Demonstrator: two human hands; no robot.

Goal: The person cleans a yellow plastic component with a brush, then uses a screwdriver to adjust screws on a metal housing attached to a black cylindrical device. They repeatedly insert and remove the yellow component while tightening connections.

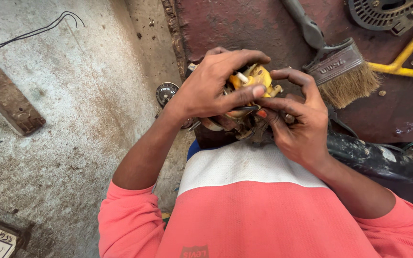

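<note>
Brush [342, 71] lies right of both hands; round disc [167, 93] lies left.

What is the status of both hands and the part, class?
Left hand, right hand both gripping small yellow plastic-and-metal part. Bristle paintbrush apart, behind.

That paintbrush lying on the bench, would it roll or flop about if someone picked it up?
The paintbrush probably would not roll: its head looks broad and flat on the bench. The handle looks rigid, so likely stiff in the hand, while the splayed tan bristles would bend easily. It seems light for its size, though the metal band may weigh the head down.
</note>
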